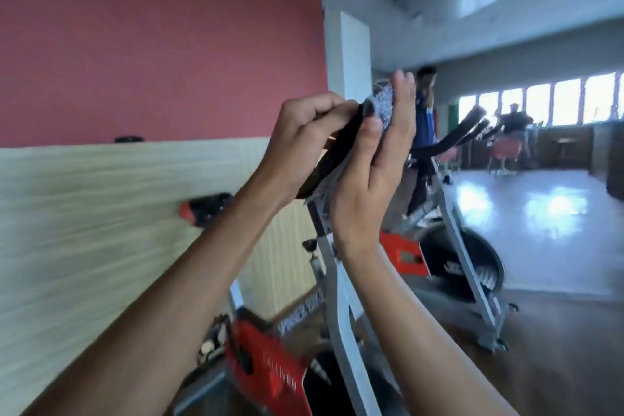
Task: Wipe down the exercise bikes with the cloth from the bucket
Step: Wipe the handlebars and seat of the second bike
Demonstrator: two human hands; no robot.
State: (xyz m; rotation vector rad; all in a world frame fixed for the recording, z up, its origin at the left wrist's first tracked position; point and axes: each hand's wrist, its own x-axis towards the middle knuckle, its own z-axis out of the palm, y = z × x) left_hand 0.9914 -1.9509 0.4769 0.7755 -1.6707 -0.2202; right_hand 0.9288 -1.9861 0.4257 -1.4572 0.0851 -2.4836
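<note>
Only hands and forearms of the person in view: left hand and right hand both bare, wrists and forearms bare too all the way to the picture's lower edge, slim build, right thumb's nail cut short and plain, finer detail lost to motion blur.

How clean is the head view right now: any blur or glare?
Head view: wall panel smeared by motion blur; left hand, right hand, cloth and handlebar fairly sharp; windows blown out, glare on the floor.
</note>
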